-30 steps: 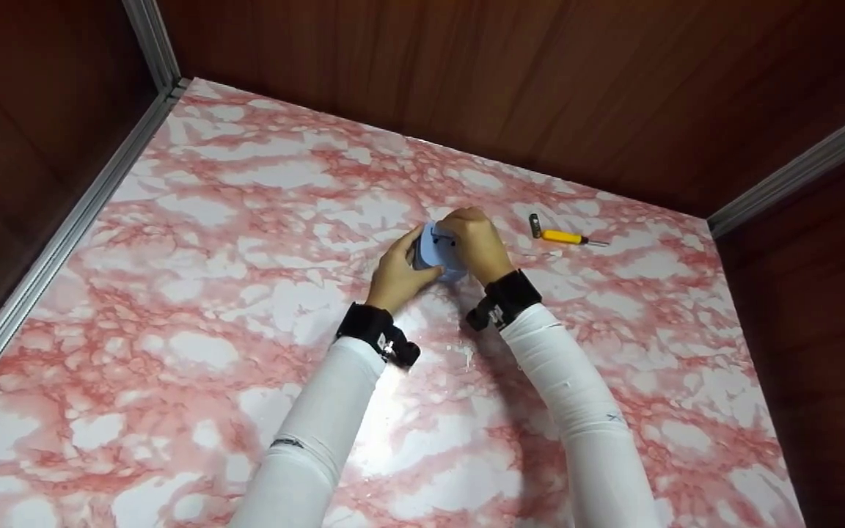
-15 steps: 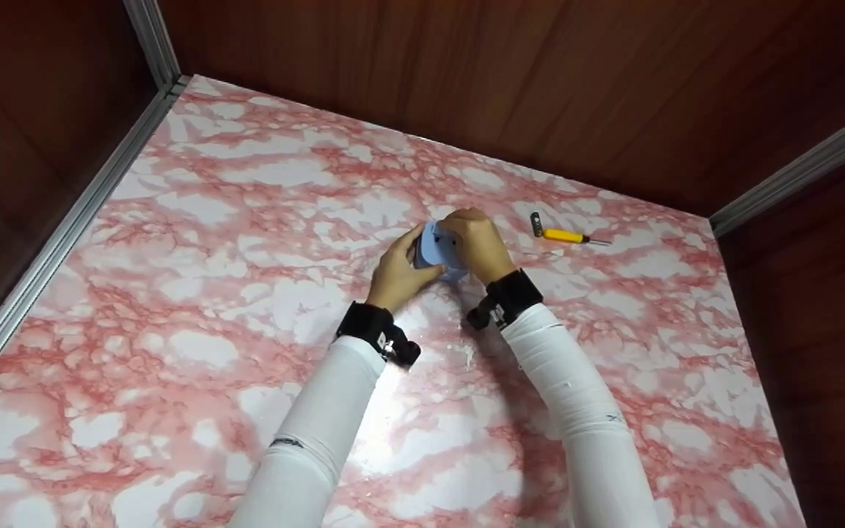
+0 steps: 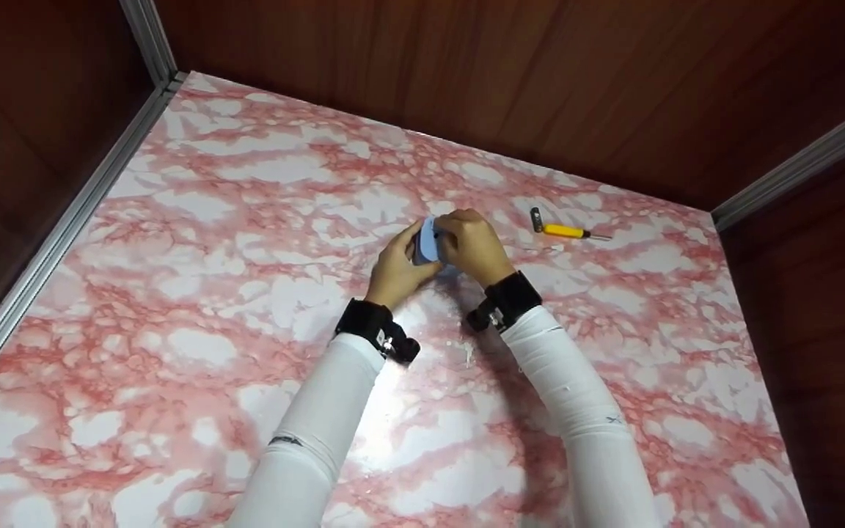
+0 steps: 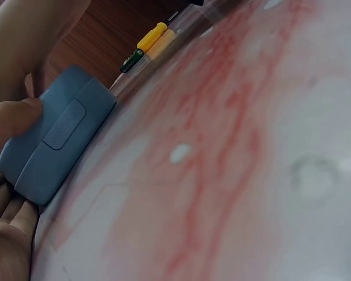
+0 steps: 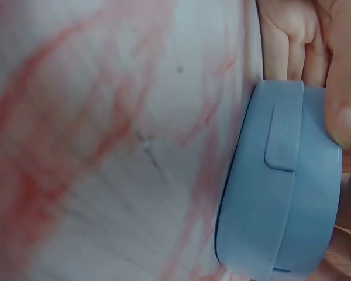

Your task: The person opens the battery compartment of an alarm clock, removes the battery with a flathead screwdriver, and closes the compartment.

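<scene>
A light-blue plastic case (image 3: 425,246) with rounded ends stands on its edge on the table. My left hand (image 3: 397,271) grips it, thumb on the near side and fingers around the far left side; in the right wrist view the left thumb (image 5: 344,120) presses its edge. My right hand (image 3: 480,248) has curled fingers against the case's right face, where a dark hole shows. Whatever lies between those fingertips is hidden. Seen from the left wrist, the case (image 4: 58,137) has a small raised rectangular panel; the right hand (image 4: 29,41) is behind it.
Right of the hands lie a yellow-handled screwdriver (image 3: 563,231) and a small dark green cylinder that looks like a battery (image 3: 536,219). The tabletop (image 3: 246,308) has a red-and-white marbled pattern. Dark wood-grain panels (image 3: 452,66) rise at the back and both sides.
The case's right face has turned more out of the head view, and the right fingers cover more of it. The left hand keeps its grip. The screwdriver and cylinder have stayed put.
</scene>
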A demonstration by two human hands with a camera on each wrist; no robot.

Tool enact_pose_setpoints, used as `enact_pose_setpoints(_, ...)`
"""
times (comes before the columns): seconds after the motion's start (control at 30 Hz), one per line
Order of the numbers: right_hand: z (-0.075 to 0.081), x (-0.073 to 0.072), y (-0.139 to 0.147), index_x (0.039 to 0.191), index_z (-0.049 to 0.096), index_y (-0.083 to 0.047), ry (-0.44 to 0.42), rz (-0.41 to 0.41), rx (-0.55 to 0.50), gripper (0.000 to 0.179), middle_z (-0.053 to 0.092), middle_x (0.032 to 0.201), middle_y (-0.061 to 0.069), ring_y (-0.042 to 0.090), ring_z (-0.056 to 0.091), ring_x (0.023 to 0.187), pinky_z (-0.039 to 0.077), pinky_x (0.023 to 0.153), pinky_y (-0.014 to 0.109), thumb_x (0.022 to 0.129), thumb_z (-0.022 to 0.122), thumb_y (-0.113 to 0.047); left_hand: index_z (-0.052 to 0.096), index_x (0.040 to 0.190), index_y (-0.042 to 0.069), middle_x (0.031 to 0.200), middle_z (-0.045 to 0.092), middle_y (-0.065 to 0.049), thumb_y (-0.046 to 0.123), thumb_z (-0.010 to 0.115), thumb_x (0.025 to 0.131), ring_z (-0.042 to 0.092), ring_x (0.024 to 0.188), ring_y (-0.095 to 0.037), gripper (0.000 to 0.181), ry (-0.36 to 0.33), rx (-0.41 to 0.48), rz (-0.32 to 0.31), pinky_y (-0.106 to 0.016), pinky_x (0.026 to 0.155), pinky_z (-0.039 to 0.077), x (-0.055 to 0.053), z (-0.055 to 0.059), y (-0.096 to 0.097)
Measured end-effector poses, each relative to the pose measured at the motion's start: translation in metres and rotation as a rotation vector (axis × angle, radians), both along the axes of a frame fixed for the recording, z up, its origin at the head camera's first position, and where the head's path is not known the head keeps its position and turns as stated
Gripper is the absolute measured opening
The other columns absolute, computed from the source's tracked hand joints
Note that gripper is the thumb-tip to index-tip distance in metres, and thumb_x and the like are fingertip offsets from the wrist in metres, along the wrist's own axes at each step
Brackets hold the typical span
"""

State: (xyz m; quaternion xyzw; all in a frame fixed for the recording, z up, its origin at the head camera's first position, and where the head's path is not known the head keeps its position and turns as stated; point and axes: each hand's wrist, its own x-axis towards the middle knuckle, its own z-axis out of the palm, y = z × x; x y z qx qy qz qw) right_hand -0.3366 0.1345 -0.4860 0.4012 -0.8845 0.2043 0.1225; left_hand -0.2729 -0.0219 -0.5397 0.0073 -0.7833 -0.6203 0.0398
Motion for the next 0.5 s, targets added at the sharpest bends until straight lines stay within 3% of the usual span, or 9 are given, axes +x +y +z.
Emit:
enact_pose_setpoints(0.23, 0.001, 0.005, 0.000, 0.121, 0.070, 0.008, -0.065, -0.046, 0.042, 0.031, 0.069, 0.117, 0.024, 0.039, 0.063, 0.112, 0.054, 0.100, 0.045, 0.094, 0.058, -0.001, 0.043, 0.156, 0.017, 0.155, 0.047, -0.009, 0.026, 0.083, 0.084, 0.050, 0.138, -0.022, 0.083, 0.013, -0.001, 0.004, -0.034, 0.115, 0.041, -0.001, 0.001, 0.001)
enact_pose_setpoints(0.5, 0.002, 0.012, -0.006, 0.124, 0.066, 0.012, -0.037, -0.075, 0.137, 0.034, 0.065, 0.123, 0.029, 0.044, 0.060, 0.117, 0.051, 0.105, 0.048, 0.095, 0.060, -0.004, 0.044, 0.156, 0.021, 0.155, 0.048, -0.007, 0.021, 0.078, 0.082, 0.050, 0.138, -0.022, 0.081, -0.012, -0.003, 0.016, -0.037, 0.115, 0.040, -0.001, 0.000, 0.000)
